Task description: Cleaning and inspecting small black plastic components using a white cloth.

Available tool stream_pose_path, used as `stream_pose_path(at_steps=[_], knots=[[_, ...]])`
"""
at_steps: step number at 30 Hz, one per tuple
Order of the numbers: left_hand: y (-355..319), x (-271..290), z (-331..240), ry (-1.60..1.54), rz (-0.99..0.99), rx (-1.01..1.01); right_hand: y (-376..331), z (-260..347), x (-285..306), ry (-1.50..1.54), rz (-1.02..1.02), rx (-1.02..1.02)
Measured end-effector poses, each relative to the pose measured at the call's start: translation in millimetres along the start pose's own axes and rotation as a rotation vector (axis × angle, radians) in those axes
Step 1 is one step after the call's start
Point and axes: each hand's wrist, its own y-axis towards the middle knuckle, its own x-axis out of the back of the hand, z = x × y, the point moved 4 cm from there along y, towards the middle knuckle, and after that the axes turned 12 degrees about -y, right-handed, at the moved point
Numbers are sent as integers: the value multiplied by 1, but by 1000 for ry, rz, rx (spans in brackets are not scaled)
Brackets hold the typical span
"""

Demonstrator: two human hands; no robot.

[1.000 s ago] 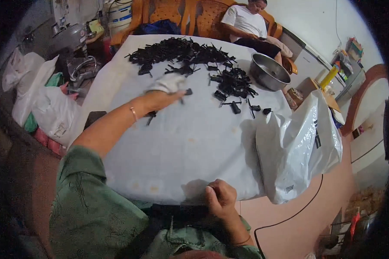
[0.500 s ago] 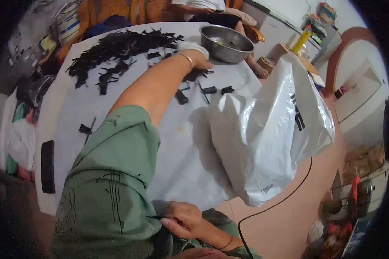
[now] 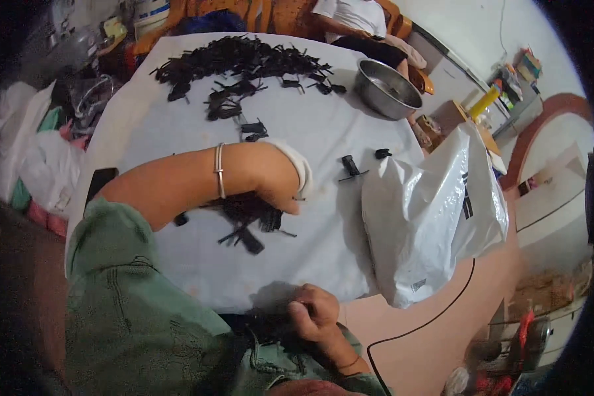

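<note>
Head camera shows us partway through: our left hand [image 3: 280, 181], wrapped in white cloth, curls its fingers down onto a small bunch of black plastic pieces [image 3: 247, 221] pulled near on the white tablecloth [image 3: 178, 125]. A big heap of the same pieces [image 3: 237, 56] lies at the far side, so most seems left to us. Our right hand [image 3: 313, 310] rests at the table edge, fingers bent closed; what they pinch we cannot tell. A dull steel bowl [image 3: 387, 89] sits beyond, and a glossy, crinkled white plastic bag [image 3: 429, 218] stands right.
</note>
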Motion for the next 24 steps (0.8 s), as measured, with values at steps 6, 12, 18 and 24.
stream_pose_path(at_steps=[6,12,18,24], knots=[[27,34,-13,252,-125,156,-5,-1,-7,-66,-80,-80],[141,54,-25,316,-334,20,-2,6,-6,-57,-119,-53],[217,16,-9,-35,-433,-308,4,9,-3,-4,-71,52],[143,9,-8,-241,-44,-310,0,3,-6,-70,-113,32]])
